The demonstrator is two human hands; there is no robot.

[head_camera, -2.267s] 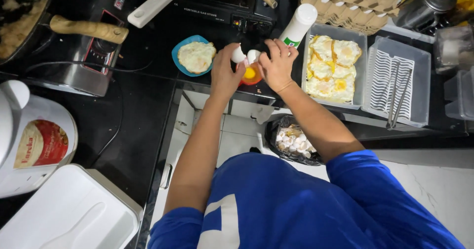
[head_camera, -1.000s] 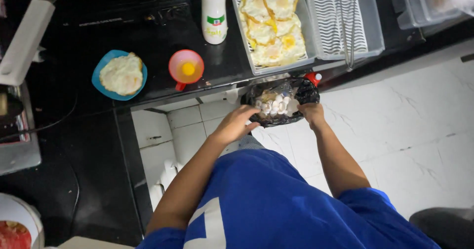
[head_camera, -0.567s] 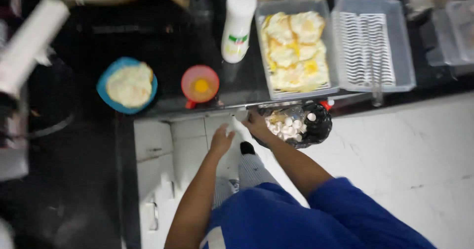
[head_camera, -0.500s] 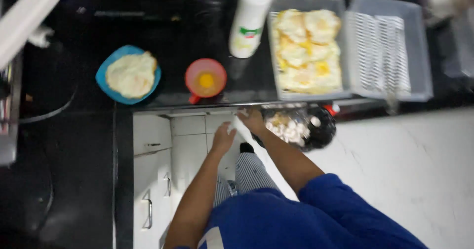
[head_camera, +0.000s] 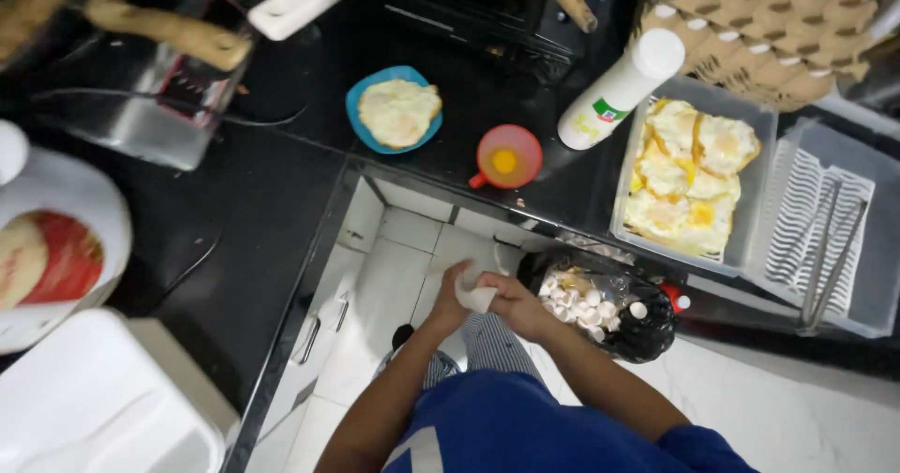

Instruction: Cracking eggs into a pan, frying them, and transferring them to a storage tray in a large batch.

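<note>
My left hand (head_camera: 448,302) and my right hand (head_camera: 518,306) meet below the counter edge, both closed on a small crumpled white piece (head_camera: 475,297), a tissue or cloth. Just to the right of my hands hangs a black bag (head_camera: 647,328) that holds several white eggshells. A red cup (head_camera: 506,159) with a raw yolk in it stands on the black counter (head_camera: 253,210) above my hands. A blue plate (head_camera: 358,107) with a fried egg sits to the left of the cup.
A white squeeze bottle (head_camera: 619,89) leans beside a grey tray (head_camera: 622,192) of fried eggs. Another tray with metal tongs (head_camera: 825,239) is at the right, and brown egg cartons (head_camera: 778,23) are behind it. A white appliance (head_camera: 47,248) and a white box (head_camera: 94,407) stand at the left.
My hands left the red cup on the counter, dropped to the black bag, and have now come together on the white piece just left of the bag.
</note>
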